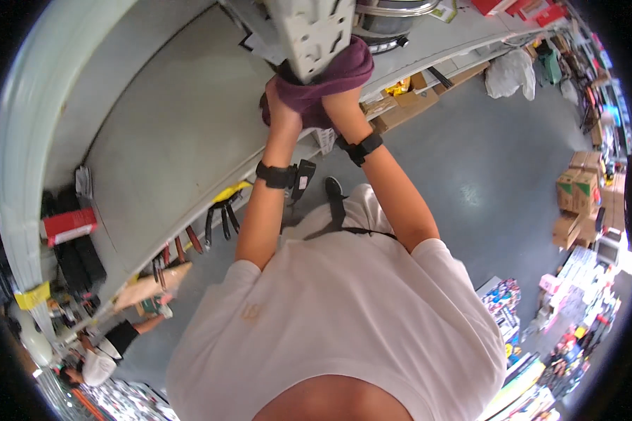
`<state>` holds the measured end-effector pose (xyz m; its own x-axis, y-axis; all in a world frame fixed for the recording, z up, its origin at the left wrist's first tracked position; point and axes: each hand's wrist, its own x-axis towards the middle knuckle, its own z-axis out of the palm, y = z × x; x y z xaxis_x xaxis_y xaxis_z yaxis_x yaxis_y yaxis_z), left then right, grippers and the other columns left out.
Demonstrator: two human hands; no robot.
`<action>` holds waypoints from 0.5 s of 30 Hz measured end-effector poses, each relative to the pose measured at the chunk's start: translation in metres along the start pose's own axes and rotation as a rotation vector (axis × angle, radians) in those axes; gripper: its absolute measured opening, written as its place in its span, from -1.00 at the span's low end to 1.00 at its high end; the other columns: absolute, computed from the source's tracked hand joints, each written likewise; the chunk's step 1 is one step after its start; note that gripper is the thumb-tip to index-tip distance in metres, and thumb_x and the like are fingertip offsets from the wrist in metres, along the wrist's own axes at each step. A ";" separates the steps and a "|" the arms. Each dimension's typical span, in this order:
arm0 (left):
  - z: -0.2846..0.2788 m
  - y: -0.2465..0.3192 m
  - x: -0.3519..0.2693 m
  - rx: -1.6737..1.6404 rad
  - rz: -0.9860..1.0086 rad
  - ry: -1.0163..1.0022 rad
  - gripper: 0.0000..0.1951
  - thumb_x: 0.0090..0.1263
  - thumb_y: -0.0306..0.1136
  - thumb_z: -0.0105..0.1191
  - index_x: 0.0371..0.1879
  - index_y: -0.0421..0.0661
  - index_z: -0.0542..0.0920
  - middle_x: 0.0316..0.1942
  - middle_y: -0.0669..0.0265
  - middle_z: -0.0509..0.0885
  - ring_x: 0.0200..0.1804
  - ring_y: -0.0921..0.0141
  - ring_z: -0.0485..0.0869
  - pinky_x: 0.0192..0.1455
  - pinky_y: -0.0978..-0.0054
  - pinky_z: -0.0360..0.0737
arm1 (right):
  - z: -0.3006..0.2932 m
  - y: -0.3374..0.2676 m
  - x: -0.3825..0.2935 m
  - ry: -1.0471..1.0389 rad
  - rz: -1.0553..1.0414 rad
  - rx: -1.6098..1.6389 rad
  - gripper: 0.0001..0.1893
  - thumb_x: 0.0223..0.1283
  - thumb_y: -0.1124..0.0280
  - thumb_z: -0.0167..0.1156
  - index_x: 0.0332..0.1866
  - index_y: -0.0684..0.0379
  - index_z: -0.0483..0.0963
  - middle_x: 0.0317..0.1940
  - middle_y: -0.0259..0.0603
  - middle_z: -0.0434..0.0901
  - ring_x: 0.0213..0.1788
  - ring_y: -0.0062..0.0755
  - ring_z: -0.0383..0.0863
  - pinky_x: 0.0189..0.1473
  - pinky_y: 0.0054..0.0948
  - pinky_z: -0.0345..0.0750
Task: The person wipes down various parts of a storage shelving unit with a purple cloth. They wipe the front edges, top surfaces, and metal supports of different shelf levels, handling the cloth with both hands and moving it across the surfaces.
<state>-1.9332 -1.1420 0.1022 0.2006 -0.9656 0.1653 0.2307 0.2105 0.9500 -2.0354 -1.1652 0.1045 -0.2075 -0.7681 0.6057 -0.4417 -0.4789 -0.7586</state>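
Observation:
A purple cloth (326, 79) wraps around the lower visible part of a white perforated metal shelf upright (316, 37). My left hand (283, 108) presses the cloth from the left side of the upright. On the other side, my right hand (343, 105) holds the same cloth. Folds of fabric hide most of my fingers. Each wrist carries a black strap, and a small black device (304, 176) hangs by the left one. A grey shelf board (189, 105) extends left from the upright.
Pliers-like tools (224, 218) hang along the shelf's front edge. A red box (71, 226) rests on the shelf at left. Right of the upright stands a round metal-rimmed item (395, 21). Cardboard boxes (576, 194) are stacked across the grey floor (468, 158). Another person (102, 358) is at lower left.

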 end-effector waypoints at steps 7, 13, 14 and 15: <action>-0.076 -0.006 -0.035 -0.142 -0.122 0.522 -0.69 0.59 -0.21 -0.07 -0.05 -0.21 0.63 -0.31 0.43 0.59 -0.25 0.54 0.50 -0.10 0.52 0.48 | -0.033 -0.039 -0.025 -0.036 0.153 0.358 -0.65 0.36 0.44 -0.01 0.18 0.36 0.37 0.06 -0.06 0.55 0.11 -0.21 0.52 0.19 -0.31 0.44; -0.120 0.126 -0.089 -0.218 0.283 0.730 -0.74 0.61 -0.14 -0.09 -0.16 -0.06 0.54 -0.37 0.47 0.59 -0.44 0.65 0.46 -0.33 0.69 0.44 | -0.040 -0.069 -0.072 -0.127 -0.015 0.526 -0.64 0.35 0.35 0.07 0.15 0.35 0.40 0.00 -0.08 0.60 0.08 -0.19 0.59 0.19 -0.20 0.46; -0.120 0.155 -0.092 -0.203 0.367 0.775 -0.74 0.62 -0.16 -0.10 -0.21 -0.07 0.53 -0.39 0.47 0.60 -0.48 0.65 0.46 -0.34 0.72 0.45 | -0.026 -0.097 -0.071 -0.215 -0.242 0.305 -0.62 0.33 0.37 0.10 0.18 0.34 0.38 0.09 -0.03 0.54 0.17 -0.15 0.52 0.26 -0.17 0.38; -0.123 0.175 -0.097 -0.188 0.453 0.820 -0.73 0.62 -0.17 -0.10 -0.26 -0.08 0.53 -0.41 0.47 0.61 -0.52 0.65 0.46 -0.35 0.76 0.47 | -0.011 -0.109 -0.073 -0.253 -0.289 0.246 -0.59 0.31 0.38 0.13 0.20 0.33 0.35 0.16 -0.01 0.48 0.23 -0.12 0.45 0.32 -0.14 0.31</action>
<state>-1.7955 -0.9924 0.2199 0.8969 -0.3934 0.2022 0.1017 0.6283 0.7713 -1.9813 -1.0525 0.1456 0.1269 -0.6529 0.7467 -0.2233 -0.7523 -0.6198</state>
